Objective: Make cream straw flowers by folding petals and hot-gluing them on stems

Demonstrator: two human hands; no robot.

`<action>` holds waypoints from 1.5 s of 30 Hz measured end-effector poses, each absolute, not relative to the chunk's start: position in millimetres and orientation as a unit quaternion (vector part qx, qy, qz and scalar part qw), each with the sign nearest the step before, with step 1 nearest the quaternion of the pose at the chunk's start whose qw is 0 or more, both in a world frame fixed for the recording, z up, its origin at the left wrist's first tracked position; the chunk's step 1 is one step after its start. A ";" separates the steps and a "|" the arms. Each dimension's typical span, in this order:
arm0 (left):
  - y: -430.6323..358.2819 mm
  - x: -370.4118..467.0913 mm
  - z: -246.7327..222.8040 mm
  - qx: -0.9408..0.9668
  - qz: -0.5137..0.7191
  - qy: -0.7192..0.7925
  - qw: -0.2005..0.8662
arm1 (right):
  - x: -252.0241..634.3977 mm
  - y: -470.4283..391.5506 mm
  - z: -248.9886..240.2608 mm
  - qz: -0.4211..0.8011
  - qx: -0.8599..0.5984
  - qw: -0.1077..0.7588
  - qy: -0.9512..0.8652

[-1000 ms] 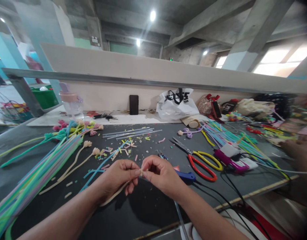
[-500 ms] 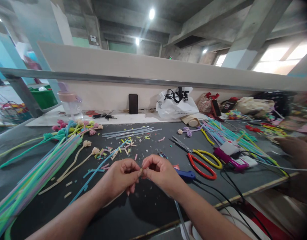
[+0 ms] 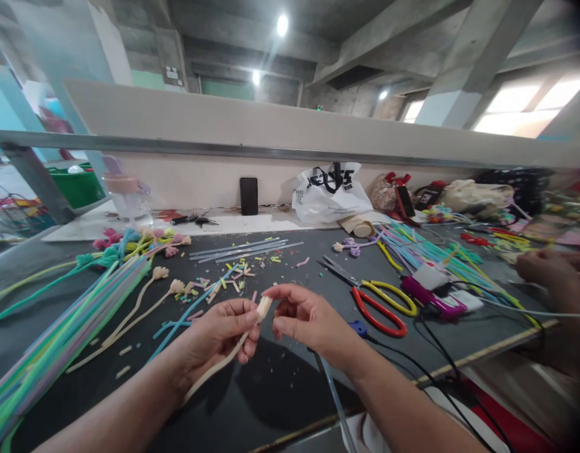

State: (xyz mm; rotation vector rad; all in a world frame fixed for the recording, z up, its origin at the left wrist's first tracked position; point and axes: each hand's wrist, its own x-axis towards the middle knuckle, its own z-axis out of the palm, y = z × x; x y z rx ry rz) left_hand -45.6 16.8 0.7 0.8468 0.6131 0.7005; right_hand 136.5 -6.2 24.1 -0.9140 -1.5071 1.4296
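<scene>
My left hand (image 3: 224, 333) pinches a cream chenille stem (image 3: 219, 365) just below its thick, bunched end, which points up between my hands. The rest of the stem trails down past my left wrist. At that bunched end is my right hand (image 3: 306, 321), fingers curved and apart, the index fingertip touching or almost touching its top. Partly hidden behind my right hand is a blue corded tool (image 3: 358, 327). A clear stick (image 3: 336, 402) slopes down below my right wrist. Scissors (image 3: 365, 296) with one red and one yellow handle lie to the right.
Bundles of coloured chenille stems (image 3: 77, 327) lie left, with more (image 3: 417, 258) at right. Clear sticks (image 3: 247, 250) and cut scraps (image 3: 233, 277) are scattered ahead. A phone (image 3: 249, 195), a bottle (image 3: 129, 201) and a white bag (image 3: 332, 198) stand behind. Another person's hand (image 3: 542, 267) is at right.
My hands were together at the fingertips; my right hand has moved slightly right and its fingers have spread. The cream bunched end now shows upright in my left hand.
</scene>
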 end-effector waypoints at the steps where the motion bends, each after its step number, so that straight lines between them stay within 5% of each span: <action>1: 15.6 -44.3 0.6 0.399 0.327 0.286 0.807 | 135.4 -6.4 23.1 0.576 -0.358 0.427 -0.598; 18: 4.2 -28.2 -4.4 0.530 0.406 0.355 0.655 | 130.6 -4.5 17.8 0.518 -0.406 0.428 -0.620; 30: 26.9 -70.9 25.5 0.387 0.508 0.225 0.736 | 168.0 3.4 32.9 0.517 -0.407 0.399 -0.639; 38: 8.2 -37.3 -1.1 0.481 0.316 0.258 0.776 | 156.4 -4.4 33.0 0.416 -0.413 0.322 -0.744; 45: 4.8 -30.0 -3.1 0.547 0.299 0.335 0.707 | 146.8 -4.8 26.6 0.457 -0.406 0.332 -0.718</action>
